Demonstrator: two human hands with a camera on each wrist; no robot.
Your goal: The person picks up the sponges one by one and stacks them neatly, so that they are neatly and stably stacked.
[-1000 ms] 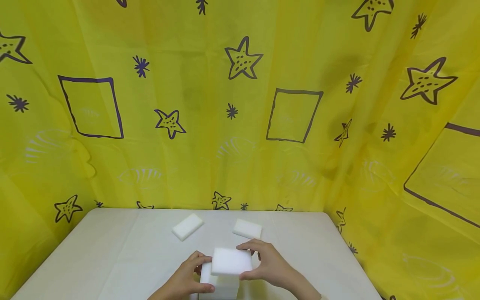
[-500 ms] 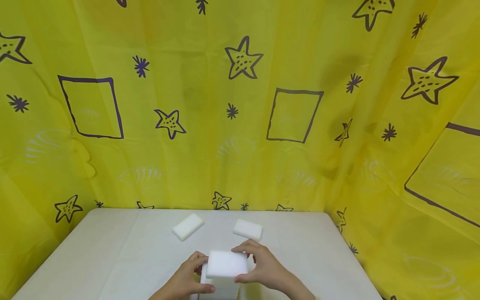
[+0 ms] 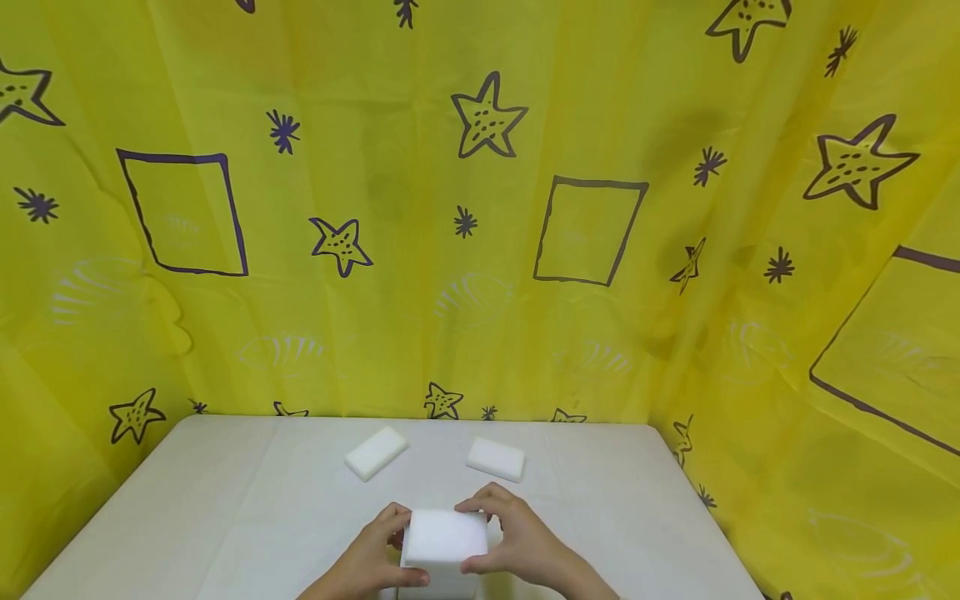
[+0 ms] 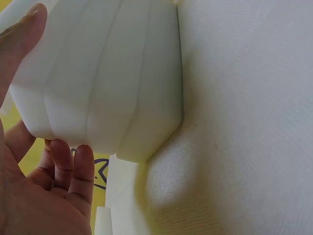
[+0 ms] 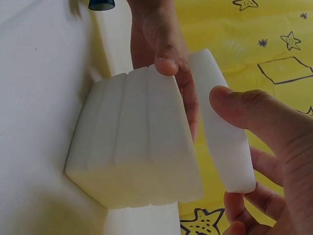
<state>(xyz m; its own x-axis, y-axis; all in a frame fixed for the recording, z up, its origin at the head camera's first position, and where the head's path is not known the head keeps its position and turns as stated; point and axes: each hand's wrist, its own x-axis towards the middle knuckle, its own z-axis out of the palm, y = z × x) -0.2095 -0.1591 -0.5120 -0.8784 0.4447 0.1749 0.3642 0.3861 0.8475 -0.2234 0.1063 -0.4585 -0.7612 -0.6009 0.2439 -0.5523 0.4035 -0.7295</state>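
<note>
A stack of several white sponges stands on the table near its front edge. My left hand grips the upper part of the stack at its left end, thumb on the near side and fingers on the far side. Pinched between the thumb and fingers of my right hand is one more white sponge, lying flat just over the stack. In the right wrist view a narrow gap separates the held sponge from the stack's top. Seen from the head, this sponge hides most of the stack top.
Two loose white sponges lie toward the back of the table, one at the left and one at the right. A yellow curtain hangs behind. A dark blue object shows partly in the right wrist view.
My right hand has moved left and slightly down with its sponge, which now lines up over the stack. The left hand keeps its grip on the stack.
</note>
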